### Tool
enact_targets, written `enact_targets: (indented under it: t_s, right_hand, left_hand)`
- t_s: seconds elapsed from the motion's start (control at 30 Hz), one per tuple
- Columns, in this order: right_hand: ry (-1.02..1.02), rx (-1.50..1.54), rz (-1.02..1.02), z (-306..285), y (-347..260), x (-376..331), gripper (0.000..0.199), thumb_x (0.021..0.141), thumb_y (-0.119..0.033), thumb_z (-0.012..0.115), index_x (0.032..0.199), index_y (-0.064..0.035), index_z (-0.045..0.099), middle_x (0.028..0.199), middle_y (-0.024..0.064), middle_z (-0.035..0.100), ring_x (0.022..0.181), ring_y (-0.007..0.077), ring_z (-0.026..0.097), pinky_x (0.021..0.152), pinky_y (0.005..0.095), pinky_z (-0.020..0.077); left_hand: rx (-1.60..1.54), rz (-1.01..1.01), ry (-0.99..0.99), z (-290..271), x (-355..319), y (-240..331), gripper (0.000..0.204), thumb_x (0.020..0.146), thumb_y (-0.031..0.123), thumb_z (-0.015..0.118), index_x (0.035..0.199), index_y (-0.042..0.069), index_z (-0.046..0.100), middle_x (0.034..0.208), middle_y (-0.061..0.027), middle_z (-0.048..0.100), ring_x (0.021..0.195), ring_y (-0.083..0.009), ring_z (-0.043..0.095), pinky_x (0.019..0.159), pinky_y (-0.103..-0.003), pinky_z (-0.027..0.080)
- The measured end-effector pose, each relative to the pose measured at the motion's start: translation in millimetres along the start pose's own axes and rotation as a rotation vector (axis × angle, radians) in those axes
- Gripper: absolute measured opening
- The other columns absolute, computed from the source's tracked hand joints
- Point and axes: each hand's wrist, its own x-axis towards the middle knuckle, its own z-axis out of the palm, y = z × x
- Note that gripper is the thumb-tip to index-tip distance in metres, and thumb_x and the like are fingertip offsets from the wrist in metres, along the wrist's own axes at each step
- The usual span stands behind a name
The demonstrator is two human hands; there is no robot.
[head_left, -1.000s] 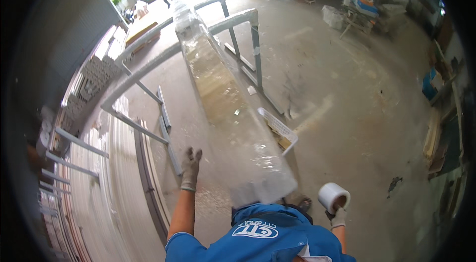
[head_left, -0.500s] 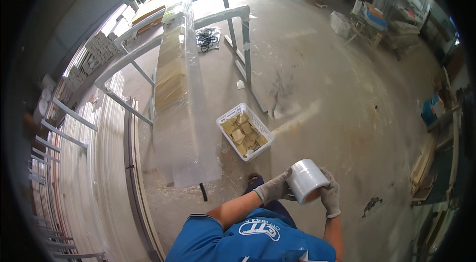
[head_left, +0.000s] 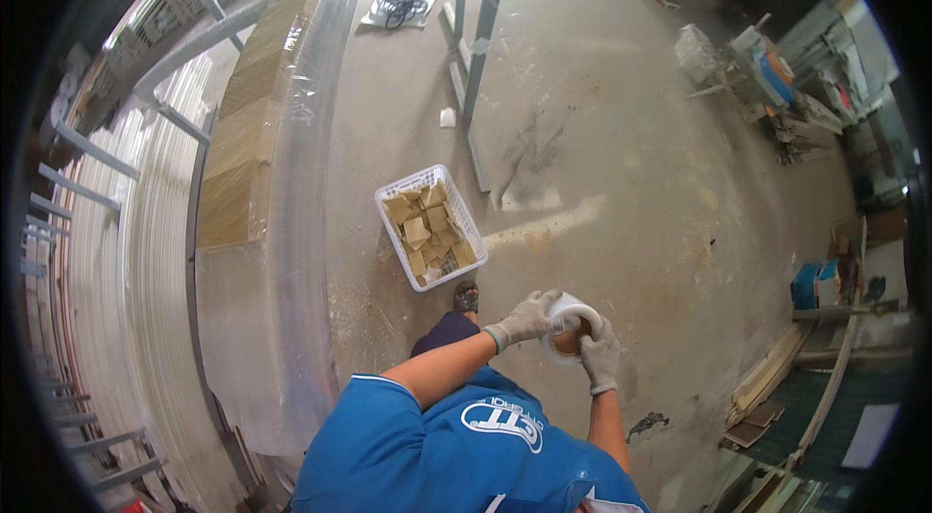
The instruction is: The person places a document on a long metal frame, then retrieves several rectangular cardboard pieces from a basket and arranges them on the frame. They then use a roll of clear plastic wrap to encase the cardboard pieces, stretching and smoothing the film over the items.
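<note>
Both gloved hands hold a roll of clear stretch film in front of my chest. My left hand grips its left side, fingers over the rim. My right hand cups it from below on the right. To my left lies a long bundle wrapped in clear film, with cardboard pieces under the wrap, resting on a grey metal frame. My foot in a sandal shows just above my hands.
A white plastic basket of cardboard pieces stands on the concrete floor beside the bundle. Racks of white profiles fill the left. A black cable coil lies at the top. Clutter and boards line the right wall.
My left hand came off the wrapped bundle and joined the right on the film roll. The roll has moved in front of my chest, and my view has swung toward the floor.
</note>
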Motion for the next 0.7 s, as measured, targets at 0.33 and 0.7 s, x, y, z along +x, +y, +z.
enact_targets:
  t_s: [0.33, 0.7]
  right_hand:
    - [-0.483, 0.38, 0.127, 18.6, -24.2, 122.8, 0.052, 0.093, -0.024, 0.071, 0.138, -0.0048, 0.056, 0.097, 0.0129, 0.073, 0.073, 0.0131, 0.068, 0.064, 0.0292, 0.0565]
    - [-0.552, 0.099, 0.274, -52.4, 151.3, 238.7, 0.04, 0.088, -0.02, 0.07, 0.118, 0.0056, 0.066, 0.085, 0.0151, 0.071, 0.058, 0.0162, 0.066, 0.055, 0.0325, 0.0542]
  left_hand:
    - [-0.467, -0.55, 0.409, -88.6, 53.3, -44.2, 0.036, 0.082, 0.007, 0.061, 0.118, 0.006, 0.063, 0.101, -0.0175, 0.071, 0.08, -0.0324, 0.074, 0.06, -0.044, 0.063]
    - [-0.979, -0.741, 1.015, -128.5, 119.2, -140.7, 0.049, 0.082, 0.034, 0.08, 0.119, 0.006, 0.063, 0.095, -0.0109, 0.068, 0.083, -0.0289, 0.066, 0.072, -0.044, 0.055]
